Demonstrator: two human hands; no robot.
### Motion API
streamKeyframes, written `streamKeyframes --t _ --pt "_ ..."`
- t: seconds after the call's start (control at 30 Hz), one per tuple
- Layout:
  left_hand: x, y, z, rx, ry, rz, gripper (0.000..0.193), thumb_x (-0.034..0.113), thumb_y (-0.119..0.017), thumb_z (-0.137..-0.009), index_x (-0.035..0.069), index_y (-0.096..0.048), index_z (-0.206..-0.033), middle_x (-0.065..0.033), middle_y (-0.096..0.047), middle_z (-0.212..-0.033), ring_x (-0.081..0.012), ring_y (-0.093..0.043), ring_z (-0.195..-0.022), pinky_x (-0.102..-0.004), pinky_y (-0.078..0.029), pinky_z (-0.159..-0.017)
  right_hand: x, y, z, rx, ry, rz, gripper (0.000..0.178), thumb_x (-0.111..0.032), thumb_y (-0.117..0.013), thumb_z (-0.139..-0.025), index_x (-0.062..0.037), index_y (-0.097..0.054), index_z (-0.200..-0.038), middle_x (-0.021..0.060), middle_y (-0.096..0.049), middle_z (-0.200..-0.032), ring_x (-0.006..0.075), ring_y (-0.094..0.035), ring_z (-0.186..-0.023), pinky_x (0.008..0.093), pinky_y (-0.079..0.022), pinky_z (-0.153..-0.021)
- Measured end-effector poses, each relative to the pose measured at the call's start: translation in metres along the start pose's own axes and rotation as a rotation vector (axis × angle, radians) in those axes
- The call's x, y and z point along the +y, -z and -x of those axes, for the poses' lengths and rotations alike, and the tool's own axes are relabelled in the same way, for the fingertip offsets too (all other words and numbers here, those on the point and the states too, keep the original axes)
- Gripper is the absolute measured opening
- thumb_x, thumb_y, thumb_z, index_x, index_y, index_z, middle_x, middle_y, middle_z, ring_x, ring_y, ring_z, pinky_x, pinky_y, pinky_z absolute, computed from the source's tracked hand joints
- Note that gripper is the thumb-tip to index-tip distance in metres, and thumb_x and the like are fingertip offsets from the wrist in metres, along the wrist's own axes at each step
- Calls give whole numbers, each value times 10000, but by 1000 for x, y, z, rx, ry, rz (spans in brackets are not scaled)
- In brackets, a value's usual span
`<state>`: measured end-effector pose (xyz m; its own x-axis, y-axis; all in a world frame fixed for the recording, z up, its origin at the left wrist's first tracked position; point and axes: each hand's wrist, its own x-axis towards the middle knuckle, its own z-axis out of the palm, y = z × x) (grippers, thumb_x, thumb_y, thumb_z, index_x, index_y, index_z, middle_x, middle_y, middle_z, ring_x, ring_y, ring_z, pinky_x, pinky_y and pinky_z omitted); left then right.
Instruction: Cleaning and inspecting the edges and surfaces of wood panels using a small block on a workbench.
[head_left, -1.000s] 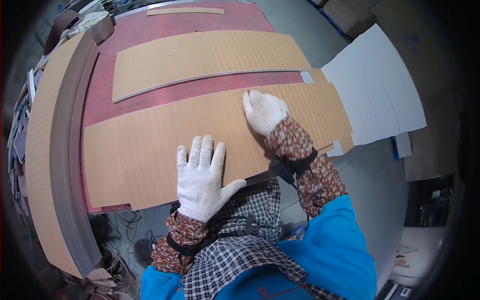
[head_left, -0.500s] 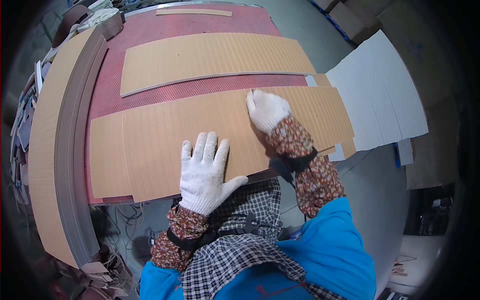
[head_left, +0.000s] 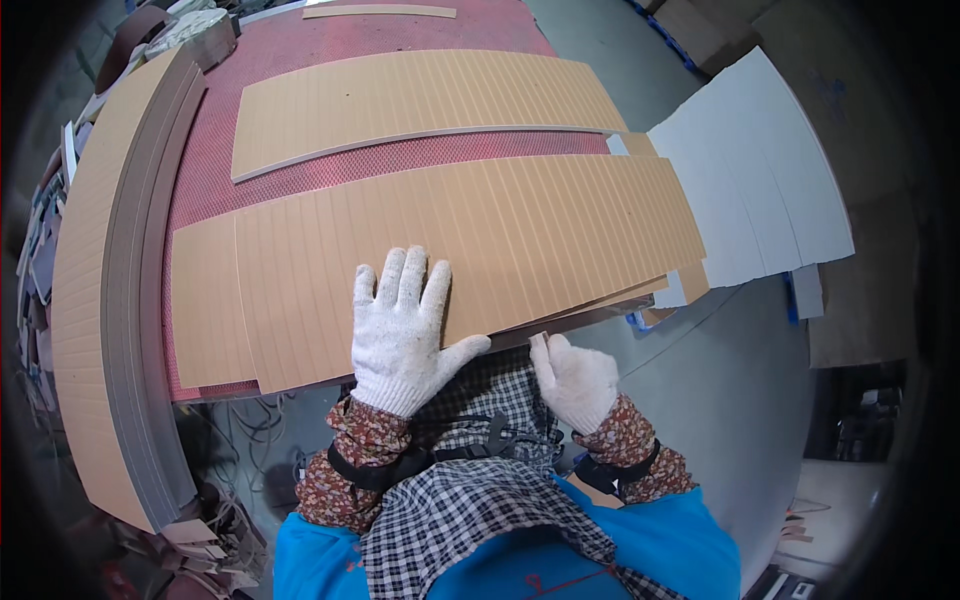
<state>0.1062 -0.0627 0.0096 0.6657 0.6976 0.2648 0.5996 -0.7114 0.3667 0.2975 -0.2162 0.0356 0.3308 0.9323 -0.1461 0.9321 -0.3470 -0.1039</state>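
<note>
My left hand (head_left: 398, 335), in a white knit glove, lies flat with fingers spread on a long tan striped board (head_left: 560, 235) in front of me. Beneath that board another tan board (head_left: 205, 310) juts out to the left. Just off the near edge, over the checked apron, my right hand (head_left: 580, 380) is closed in its white glove. Between its thumb and fingers a small flat tan piece (head_left: 540, 342) sticks out; its exact kind cannot be made out.
Another striped board (head_left: 430, 95) lies farther back on the red mesh-covered table (head_left: 210, 150). Stacked long panels (head_left: 120, 280) stand along the left side. A white sheet (head_left: 750, 180) is at the right, beside the boards' ends. A narrow strip (head_left: 380, 11) lies at the far edge.
My right hand has come from the board's far edge back toward me, past the near edge. My left hand stays flat on the board. The view has shifted slightly.
</note>
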Motion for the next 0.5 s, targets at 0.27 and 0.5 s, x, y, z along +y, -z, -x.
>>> streamKeyframes --t 0.27,0.5 --pt "0 0 -1 -8 1 -2 959 625 -852 -758 36 -567 -1459 -222 -511 -1526 -414 -410 -1491 -633 -272 -1234 -10 5 -4 85 98 -90 262 -241 -567 -1088 -27 -682 -1187 155 -684 -781 354 -711 -632 474 -548 -519" --pt "1 3 -1 -20 8 5 957 630 -844 -764 34 -572 -1462 -228 -505 -1538 -417 -408 -1495 -639 -268 -1234 -14 7 -22 125 168 -9 246 -239 -559 -1090 -28 -666 -1024 172 -686 -680 349 -718 -598 456 -559 -522"
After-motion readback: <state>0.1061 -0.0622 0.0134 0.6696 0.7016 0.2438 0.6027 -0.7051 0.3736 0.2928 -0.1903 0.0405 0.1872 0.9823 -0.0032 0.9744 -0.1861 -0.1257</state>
